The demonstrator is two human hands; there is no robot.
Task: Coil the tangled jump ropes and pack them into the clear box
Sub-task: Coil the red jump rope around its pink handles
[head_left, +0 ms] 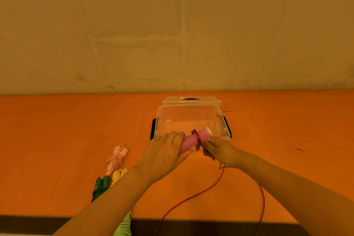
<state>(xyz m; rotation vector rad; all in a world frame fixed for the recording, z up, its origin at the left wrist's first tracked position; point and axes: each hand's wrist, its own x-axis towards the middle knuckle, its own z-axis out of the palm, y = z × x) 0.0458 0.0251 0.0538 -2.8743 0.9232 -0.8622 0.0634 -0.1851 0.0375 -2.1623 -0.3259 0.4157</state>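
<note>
My left hand (166,151) grips the pink handles (192,139) of a jump rope, held just in front of the clear box (188,115). Its thin red cord (199,194) is wound a few turns around the handles. My right hand (217,149) pinches the cord right beside those turns. The loose cord trails from my right hand down over the table's front edge. The box stands open and looks empty, its lid behind it. Coiled pink (116,157), yellow (118,175) and green (100,186) ropes lie to the left.
The orange table (57,140) ends at a wall behind the box. The clear lid (191,100) leans at the box's back. Black latches flank the box sides. A light green cloth (124,226) shows below the table's front edge.
</note>
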